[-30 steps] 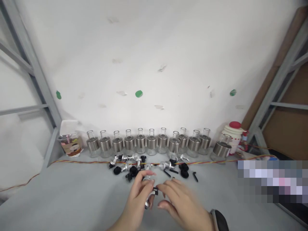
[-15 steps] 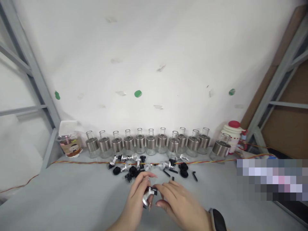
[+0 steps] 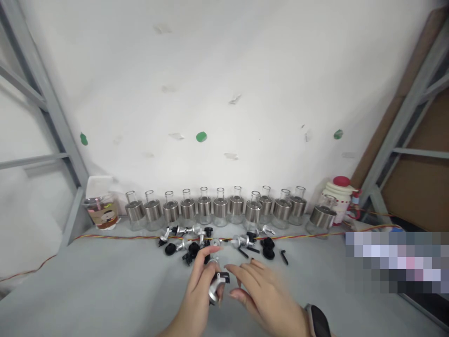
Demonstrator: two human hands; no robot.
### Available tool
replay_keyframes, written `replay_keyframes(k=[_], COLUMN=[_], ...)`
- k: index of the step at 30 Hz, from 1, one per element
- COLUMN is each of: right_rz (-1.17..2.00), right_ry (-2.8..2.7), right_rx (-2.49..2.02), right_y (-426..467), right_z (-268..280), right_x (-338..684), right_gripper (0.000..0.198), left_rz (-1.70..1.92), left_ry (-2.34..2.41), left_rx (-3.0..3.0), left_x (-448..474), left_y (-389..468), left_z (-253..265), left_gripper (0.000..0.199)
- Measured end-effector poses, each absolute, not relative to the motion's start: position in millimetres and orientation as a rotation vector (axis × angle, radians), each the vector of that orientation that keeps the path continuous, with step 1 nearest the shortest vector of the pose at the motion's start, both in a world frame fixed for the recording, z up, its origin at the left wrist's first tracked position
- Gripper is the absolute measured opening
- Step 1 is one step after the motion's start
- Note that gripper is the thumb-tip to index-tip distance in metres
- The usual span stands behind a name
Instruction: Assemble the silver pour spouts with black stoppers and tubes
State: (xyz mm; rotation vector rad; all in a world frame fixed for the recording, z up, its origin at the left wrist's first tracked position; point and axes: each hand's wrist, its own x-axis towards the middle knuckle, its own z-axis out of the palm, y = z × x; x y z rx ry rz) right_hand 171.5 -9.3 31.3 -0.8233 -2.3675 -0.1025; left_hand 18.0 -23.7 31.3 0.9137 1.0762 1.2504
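Low in the middle of the head view, my left hand is closed around a silver-and-black pour spout, its index finger stretched out past the thing. The spout's black part points to the right, and its lower side is hidden by my fingers. Just right of it is my right hand, thumb and fingers apart, with nothing visible between them and a small gap to the black part. More silver and black spout parts lie beyond my hands, with round black caps and short black levers among them.
Along the wall stands a row of glass bottles with steel sleeves. A twisted red and yellow wire crosses the grey table. A drink cup stands at the left, a white flask with a red lid at the right.
My right hand has drawn slightly back to the right, so its fingertips have come away from the spout's black part. My left hand keeps its hold on the spout, almost unmoved.
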Motion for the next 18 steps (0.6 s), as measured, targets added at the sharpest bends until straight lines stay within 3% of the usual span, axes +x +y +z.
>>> replay_keyframes(k=[11,18], right_rz=[-0.085,-0.090], right_ry=[-2.164,-2.167], right_rx=[-0.870,-0.860], right_y=[-6.9,-7.9], right_z=[27.6,28.3], right_x=[178.4,177.5], right_gripper=[0.029,0.030], left_rz=[1.264,1.361], left_ry=[1.013,0.980], left_rx=[0.945,0.914], left_x=[14.3,16.1], left_y=[-14.1,-20.8], left_z=[23.0,29.3], left_gripper=[0.025,0.032])
